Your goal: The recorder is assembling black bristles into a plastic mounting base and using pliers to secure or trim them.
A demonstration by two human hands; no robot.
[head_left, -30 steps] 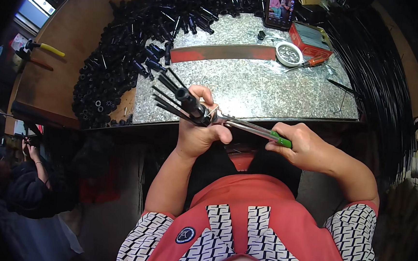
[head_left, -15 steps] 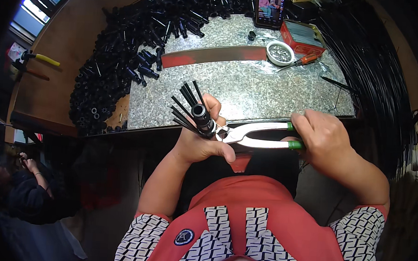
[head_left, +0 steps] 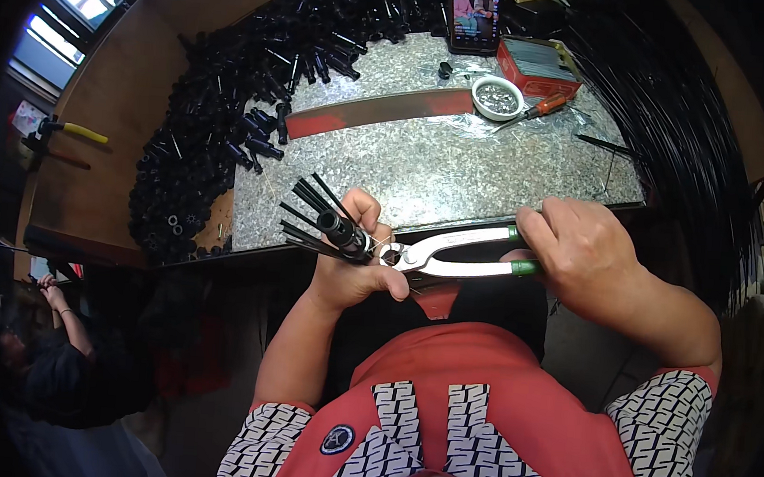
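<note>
The left hand [head_left: 353, 267] has a closed grip on a black tube [head_left: 340, 229] bristling with thin black rods [head_left: 307, 200], just over the tabletop [head_left: 422, 166] edge. The right hand [head_left: 581, 248] squeezes green-tipped pliers [head_left: 452, 254], their nose seemingly at the tube's end. A flat red box [head_left: 536, 65] lies at the far side.

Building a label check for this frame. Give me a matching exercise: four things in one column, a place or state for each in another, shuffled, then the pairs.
Things
1. pliers
2. black tube bundle with rods
3. small white bowl
4. orange-handled screwdriver

Places or states
A. lying on the metal-topped bench just right of the bowl
B. gripped in the left hand
C. handles held by the right hand, nose at the bundle
D. at the far side of the bench, beside a red box

Pairs: 1-C, 2-B, 3-D, 4-A
</note>
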